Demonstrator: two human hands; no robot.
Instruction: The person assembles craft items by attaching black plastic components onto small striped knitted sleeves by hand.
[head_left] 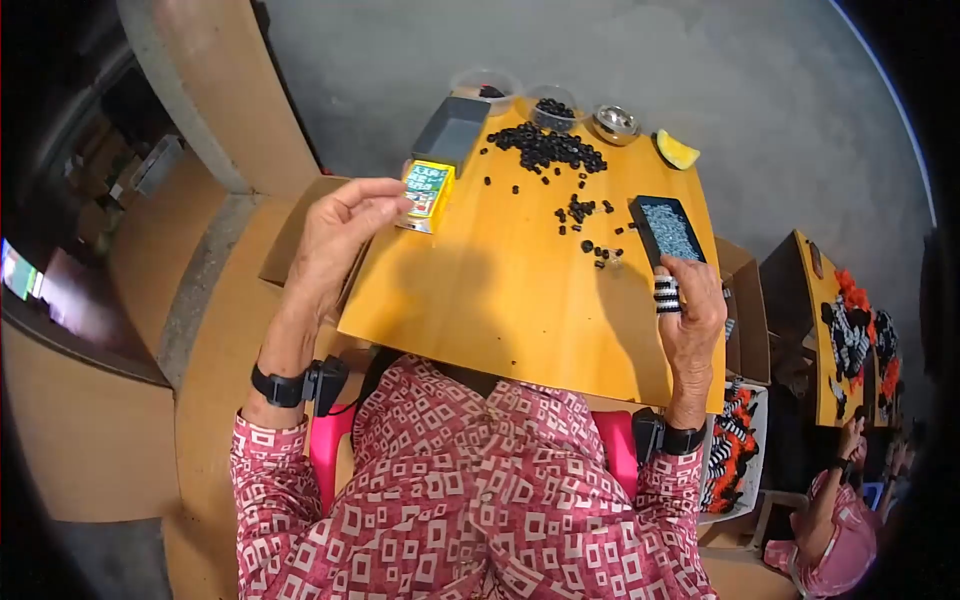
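Note:
My left hand (345,225) is raised over the table's left edge, thumb and fingertips pinched beside a yellow and green box (429,192); whatever is between them is too small to make out. The box stands against a dark grey tray (452,135). At the right edge, my right hand (695,310) is closed around a black-and-white striped piece (666,294). Its fingers are at the near end of a black tray (641,228) holding small blue-grey bits (670,230). Black beads (548,148) lie in a pile and scattered on the wooden table (450,310).
Along the far edge are two clear tubs (485,80) (556,122), a metal bowl (616,122) and a yellow wedge (678,151). A box of striped and orange pieces (760,450) stands below right. Another person (835,530) is at a second table (825,370).

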